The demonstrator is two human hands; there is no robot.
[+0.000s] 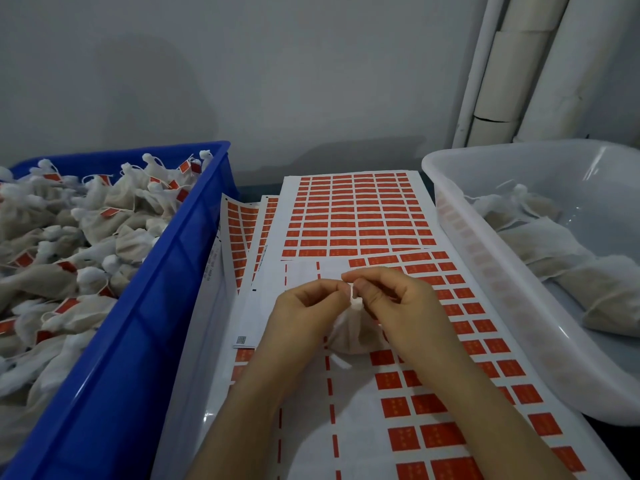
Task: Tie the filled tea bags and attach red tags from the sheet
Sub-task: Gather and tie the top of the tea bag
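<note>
- Head view: your left hand (304, 306) and right hand (391, 299) meet over the near sheet (363, 427), fingertips pinching the gathered neck of one tea bag (349, 334).
- Bag body rests on that sheet between your wrists; your palms hide most of it, and its string is too fine to make out.
- Red tags (401, 407) fill the sheet's right part; the left columns are peeled bare. Your right forearm covers several tags.
- Further sheets (356, 213) lie beyond, partly overlapped.
- Blue crate (166, 271), at left, holds tagged bags (86, 230); its near end is cut off.
- White tub (485, 271), at right, holds untagged bags (554, 251), edge cropped.
</note>
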